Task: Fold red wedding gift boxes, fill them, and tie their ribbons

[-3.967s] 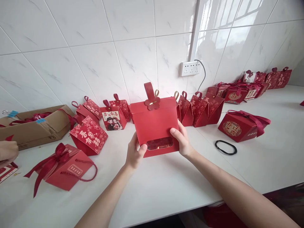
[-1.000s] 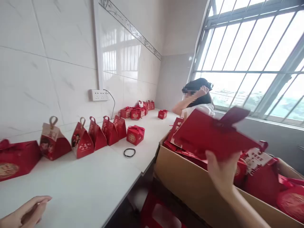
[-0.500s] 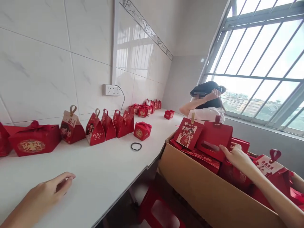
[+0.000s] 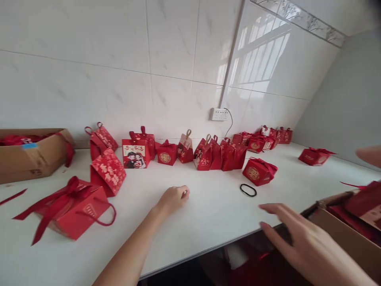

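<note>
My left hand point(image 4: 174, 200) rests over the white table point(image 4: 196, 234) with its fingers curled in, and no object shows in it. At the table's front edge my right hand point(image 4: 297, 234) holds nothing, thumb and fingers apart. Beyond it lies a black hair tie point(image 4: 248, 190) beside a ribboned red gift box point(image 4: 257, 171). A row of red triangular gift boxes point(image 4: 202, 155) stands past my left hand. On the left is a red gift box point(image 4: 79, 208) with a bow and cord handle, near a tilted red box point(image 4: 107, 171) with pale lettering.
A cardboard carton point(image 4: 348, 230) with red boxes stands at the right, partly cut off. Another carton point(image 4: 32, 161) sits on the table at far left. Several red boxes point(image 4: 257, 142) line the tiled wall near a socket strip point(image 4: 219, 114). Part of another person's hand point(image 4: 370, 155) shows at right.
The view has swung left, bringing the left carton and more boxes into sight. My right hand has let go of the red box in the right carton and come away toward the table.
</note>
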Available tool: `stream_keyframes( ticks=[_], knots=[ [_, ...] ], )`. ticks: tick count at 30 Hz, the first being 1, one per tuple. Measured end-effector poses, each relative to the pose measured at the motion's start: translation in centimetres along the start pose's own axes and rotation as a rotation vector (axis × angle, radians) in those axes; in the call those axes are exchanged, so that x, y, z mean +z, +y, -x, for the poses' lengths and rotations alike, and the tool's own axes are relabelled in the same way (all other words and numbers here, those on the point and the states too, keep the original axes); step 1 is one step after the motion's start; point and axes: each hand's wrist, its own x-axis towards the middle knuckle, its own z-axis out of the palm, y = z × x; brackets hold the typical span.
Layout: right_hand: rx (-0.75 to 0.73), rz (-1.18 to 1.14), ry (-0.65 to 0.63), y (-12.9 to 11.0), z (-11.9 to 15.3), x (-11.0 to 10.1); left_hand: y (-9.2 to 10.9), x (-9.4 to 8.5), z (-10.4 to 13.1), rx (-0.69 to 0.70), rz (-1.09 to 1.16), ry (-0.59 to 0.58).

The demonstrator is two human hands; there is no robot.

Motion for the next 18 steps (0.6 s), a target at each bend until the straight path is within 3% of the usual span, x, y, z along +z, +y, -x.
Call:
stream_keyframes(
  ticks=[3, 6, 10, 13, 18],
  knots=[
    [-0.273, -0.068, -0.382, -4.0, -4.6, 8.1, 0.2, -0.2, 0.3, -0.023, -0.015, 0.007],
    [-0.44, -0.273, -0.543, -7.4, -9.5, 14.6, -0.2, -0.3, 0.3, -0.074, -0.014, 0.037],
    [-0.572, -0.359, -0.596, -12.1, -14.7, 20.1, -2.1, -0.8, -0.4, -0.224, -0.012, 0.137],
    [-0.565, -0.398, -0.587, -16.1, -17.4, 23.2, -3.4, -1.3, -0.6, -0.294, -0.034, 0.199],
    [-0.438, -0.46, -0.449, -22.3, -20.8, 28.0, -3.2, -0.7, -0.4, -0.21, -0.031, 0.174]
  ],
)
